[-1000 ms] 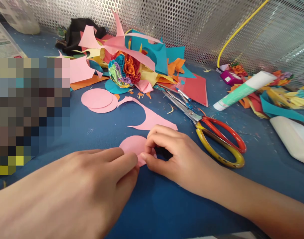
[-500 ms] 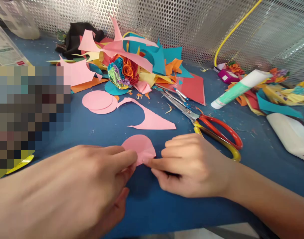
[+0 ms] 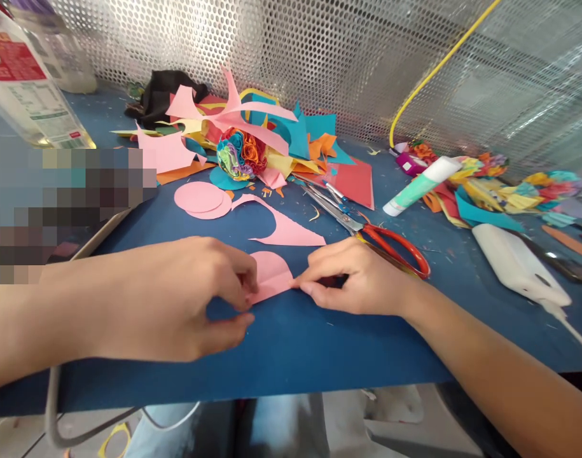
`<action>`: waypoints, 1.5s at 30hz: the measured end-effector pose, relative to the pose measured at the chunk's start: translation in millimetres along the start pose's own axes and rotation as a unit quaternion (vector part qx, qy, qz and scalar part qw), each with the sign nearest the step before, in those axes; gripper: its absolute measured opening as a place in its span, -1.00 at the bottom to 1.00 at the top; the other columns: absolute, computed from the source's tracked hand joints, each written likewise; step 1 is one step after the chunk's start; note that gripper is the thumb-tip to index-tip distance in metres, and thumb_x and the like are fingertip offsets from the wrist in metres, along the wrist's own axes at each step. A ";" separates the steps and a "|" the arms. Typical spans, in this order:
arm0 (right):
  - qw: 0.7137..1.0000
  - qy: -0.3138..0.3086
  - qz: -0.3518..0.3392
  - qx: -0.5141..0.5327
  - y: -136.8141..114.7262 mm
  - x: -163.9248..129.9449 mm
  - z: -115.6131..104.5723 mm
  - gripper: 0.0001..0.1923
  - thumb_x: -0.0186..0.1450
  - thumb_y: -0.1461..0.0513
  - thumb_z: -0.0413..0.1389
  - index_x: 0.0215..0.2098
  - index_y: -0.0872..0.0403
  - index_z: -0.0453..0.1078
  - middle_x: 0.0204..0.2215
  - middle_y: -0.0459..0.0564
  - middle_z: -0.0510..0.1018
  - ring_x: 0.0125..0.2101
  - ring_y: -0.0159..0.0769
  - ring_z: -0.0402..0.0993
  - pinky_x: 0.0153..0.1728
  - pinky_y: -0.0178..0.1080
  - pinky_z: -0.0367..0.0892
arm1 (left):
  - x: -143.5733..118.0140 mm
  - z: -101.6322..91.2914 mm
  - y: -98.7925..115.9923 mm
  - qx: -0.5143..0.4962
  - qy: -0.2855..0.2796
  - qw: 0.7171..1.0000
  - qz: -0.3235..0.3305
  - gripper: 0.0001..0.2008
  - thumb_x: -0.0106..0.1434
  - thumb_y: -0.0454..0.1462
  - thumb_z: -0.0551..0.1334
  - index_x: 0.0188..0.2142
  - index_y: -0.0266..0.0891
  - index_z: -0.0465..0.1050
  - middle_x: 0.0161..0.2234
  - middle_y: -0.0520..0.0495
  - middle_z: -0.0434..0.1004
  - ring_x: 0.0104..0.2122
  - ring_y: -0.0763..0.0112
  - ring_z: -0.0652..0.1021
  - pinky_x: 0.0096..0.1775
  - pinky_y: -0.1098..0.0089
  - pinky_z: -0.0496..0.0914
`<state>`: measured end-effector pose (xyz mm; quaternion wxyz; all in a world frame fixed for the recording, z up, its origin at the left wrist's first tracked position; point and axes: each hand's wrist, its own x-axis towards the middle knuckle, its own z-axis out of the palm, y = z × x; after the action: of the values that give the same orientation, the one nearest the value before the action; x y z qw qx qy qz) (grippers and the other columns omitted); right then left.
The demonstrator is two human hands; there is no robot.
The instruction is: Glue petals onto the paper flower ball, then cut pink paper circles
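A pink paper circle (image 3: 271, 273) lies on the blue table between my hands, its lower edge folded straight. My left hand (image 3: 209, 299) presses curled fingertips onto the left end of that fold, while its thumb stands apart below. At the right end, my right hand (image 3: 338, 280) pinches the paper's edge between index finger and thumb. Just beyond it lies a cut pink paper scrap (image 3: 295, 228). Two more pink circles (image 3: 202, 199) overlap farther left. Scissors (image 3: 355, 226) with red handles rest behind my right hand.
Coloured paper scraps and a ruffled multicoloured paper ball (image 3: 243, 154) are heaped at the back. A glue stick (image 3: 422, 186), a purple item (image 3: 409, 163) and a white device with a cable (image 3: 519, 264) are on the right. A clear bottle (image 3: 37, 89) stands at left; a perforated metal sheet backs the table.
The lower edge of the pink circle now shows a straight fold. My left thumb has come away from the paper. The view has shifted, showing the table's front edge.
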<state>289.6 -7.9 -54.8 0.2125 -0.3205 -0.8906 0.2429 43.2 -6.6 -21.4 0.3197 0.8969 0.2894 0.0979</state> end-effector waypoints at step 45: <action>0.938 0.275 0.087 0.192 -27.4 9.4 21.3 -0.88 0.21 0.23 0.17 -0.42 0.06 0.30 -0.42 -0.11 0.46 -0.38 -0.42 0.44 -0.35 -0.38 0.40 | 15.8 11.1 7.2 -0.374 0.090 0.914 -0.130 -0.69 0.05 -0.23 0.36 -0.20 -0.23 0.42 -0.36 0.04 0.59 -0.24 0.36 0.57 -0.22 0.42 0.44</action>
<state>258.8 -26.4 -53.9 0.4842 -0.4043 -0.7026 0.3292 63.4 -7.6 -25.6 0.6145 0.6537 0.3730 0.2366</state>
